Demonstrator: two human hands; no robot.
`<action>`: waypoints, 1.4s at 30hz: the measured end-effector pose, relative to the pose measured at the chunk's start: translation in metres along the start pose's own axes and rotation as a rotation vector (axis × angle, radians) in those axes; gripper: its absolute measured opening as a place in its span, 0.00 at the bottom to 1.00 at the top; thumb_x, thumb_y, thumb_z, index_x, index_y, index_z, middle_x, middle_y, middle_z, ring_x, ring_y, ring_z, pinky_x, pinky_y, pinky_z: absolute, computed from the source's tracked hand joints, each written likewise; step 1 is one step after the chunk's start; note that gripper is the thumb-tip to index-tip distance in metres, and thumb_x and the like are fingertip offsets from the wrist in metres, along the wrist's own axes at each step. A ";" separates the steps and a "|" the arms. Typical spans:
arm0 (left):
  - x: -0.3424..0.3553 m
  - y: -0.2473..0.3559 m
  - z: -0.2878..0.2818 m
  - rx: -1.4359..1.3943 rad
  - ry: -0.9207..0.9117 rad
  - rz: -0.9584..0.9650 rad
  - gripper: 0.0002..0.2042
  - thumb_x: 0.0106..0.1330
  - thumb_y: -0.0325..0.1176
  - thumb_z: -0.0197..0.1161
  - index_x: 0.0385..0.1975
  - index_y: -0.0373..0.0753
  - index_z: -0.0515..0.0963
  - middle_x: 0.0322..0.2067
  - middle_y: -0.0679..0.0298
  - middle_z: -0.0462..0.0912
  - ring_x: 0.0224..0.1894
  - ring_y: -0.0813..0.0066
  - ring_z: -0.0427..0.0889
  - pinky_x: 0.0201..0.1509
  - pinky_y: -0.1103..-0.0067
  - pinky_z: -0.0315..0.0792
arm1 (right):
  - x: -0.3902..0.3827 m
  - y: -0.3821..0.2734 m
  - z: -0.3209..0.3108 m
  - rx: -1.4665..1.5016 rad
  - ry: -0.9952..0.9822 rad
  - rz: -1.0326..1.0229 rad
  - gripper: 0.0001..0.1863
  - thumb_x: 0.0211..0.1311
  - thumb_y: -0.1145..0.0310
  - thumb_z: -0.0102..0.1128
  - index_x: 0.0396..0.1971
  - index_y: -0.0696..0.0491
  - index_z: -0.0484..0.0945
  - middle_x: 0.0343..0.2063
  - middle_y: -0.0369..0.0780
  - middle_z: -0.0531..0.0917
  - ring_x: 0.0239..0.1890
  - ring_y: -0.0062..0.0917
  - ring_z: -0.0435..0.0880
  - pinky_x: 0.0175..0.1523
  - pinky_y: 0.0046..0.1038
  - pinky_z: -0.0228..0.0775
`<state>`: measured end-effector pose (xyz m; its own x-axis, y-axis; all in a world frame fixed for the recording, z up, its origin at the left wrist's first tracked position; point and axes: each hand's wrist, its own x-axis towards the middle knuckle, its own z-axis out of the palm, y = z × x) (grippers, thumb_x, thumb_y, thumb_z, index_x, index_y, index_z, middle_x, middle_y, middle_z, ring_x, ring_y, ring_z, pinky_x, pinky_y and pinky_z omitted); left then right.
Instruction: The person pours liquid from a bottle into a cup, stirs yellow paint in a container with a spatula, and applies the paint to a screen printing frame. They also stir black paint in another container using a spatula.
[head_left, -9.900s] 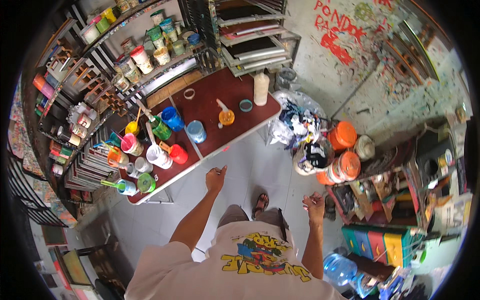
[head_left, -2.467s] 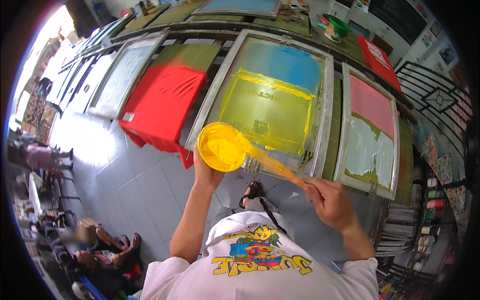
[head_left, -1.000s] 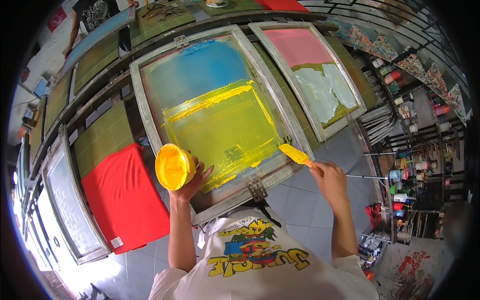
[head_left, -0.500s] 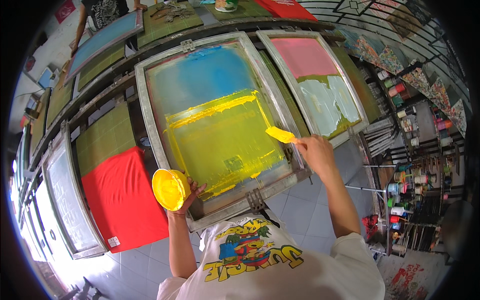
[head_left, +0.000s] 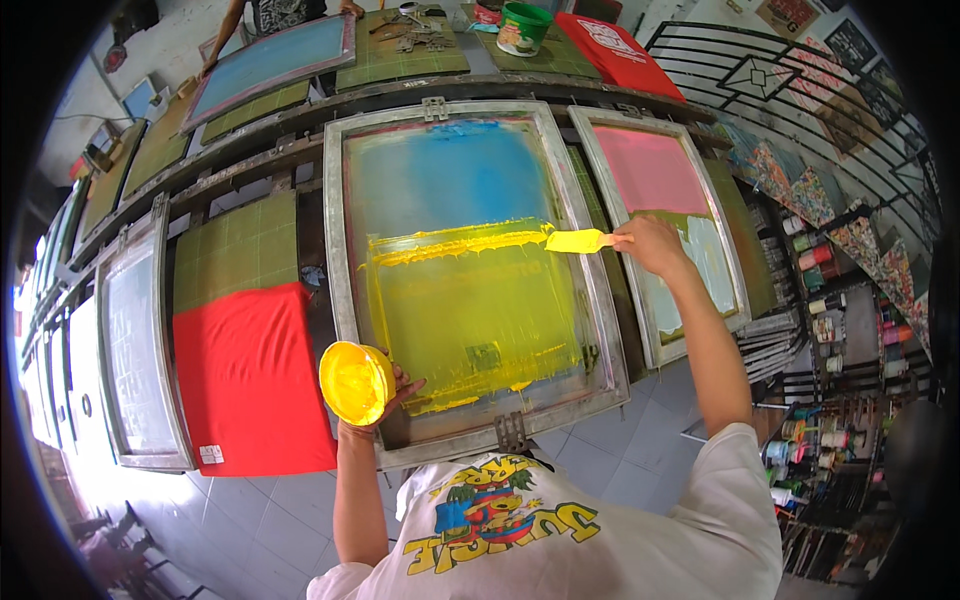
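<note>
My left hand (head_left: 397, 398) is wrapped round a cup of yellow ink (head_left: 352, 382), beside the lower-left part of the middle screen frame (head_left: 336, 230). That screen has blue ink (head_left: 460, 165) on its upper half and yellow ink (head_left: 470, 310) below, with a thick ridge (head_left: 465, 243) across the middle. My right hand (head_left: 648, 245) grips a spatula (head_left: 575, 241), its blade loaded with yellow, at the right end of that ridge.
A pink-and-pale screen (head_left: 655, 170) lies right. Red fabric (head_left: 250, 380) on a green board and another screen (head_left: 135, 340) are left. Across the rail (head_left: 390, 85), a person's arm (head_left: 225, 30) touches a blue screen (head_left: 270, 70), near a green bucket (head_left: 520, 30). Racks (head_left: 830, 420) stand right.
The spatula has left the cup since 2.5 seconds ago and moved up over the screen's right side. My view has swung from the paint table at 9.9 seconds ago to the screens.
</note>
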<state>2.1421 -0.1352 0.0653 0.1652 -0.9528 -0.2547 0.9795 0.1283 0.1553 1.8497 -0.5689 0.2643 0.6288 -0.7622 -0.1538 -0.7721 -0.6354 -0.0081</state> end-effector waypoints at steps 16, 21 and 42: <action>-0.007 -0.005 -0.002 -0.074 0.088 0.108 0.23 0.73 0.49 0.55 0.56 0.36 0.75 0.39 0.48 0.81 0.45 0.47 0.77 0.74 0.35 0.52 | 0.062 -0.062 -0.011 -0.012 -0.118 -0.331 0.13 0.61 0.56 0.70 0.43 0.43 0.90 0.39 0.41 0.89 0.48 0.40 0.85 0.52 0.44 0.74; -0.004 -0.002 -0.001 -0.208 -0.154 0.019 0.29 0.73 0.51 0.54 0.61 0.31 0.72 0.46 0.46 0.84 0.51 0.40 0.80 0.73 0.34 0.52 | 0.067 -0.103 -0.005 0.021 -0.048 -0.438 0.14 0.61 0.56 0.70 0.43 0.45 0.90 0.39 0.43 0.89 0.46 0.41 0.86 0.51 0.43 0.75; 0.002 0.001 -0.003 -0.210 -0.292 -0.098 0.30 0.72 0.55 0.51 0.61 0.36 0.74 0.54 0.47 0.81 0.57 0.39 0.77 0.71 0.38 0.60 | 0.080 -0.220 0.060 0.290 0.010 -0.555 0.17 0.64 0.52 0.69 0.47 0.44 0.89 0.36 0.42 0.89 0.39 0.38 0.87 0.44 0.38 0.77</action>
<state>2.1433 -0.1364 0.0624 0.0596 -0.9978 0.0289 0.9963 0.0577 -0.0633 2.0642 -0.4831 0.1949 0.9431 -0.3299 -0.0407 -0.3226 -0.8785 -0.3523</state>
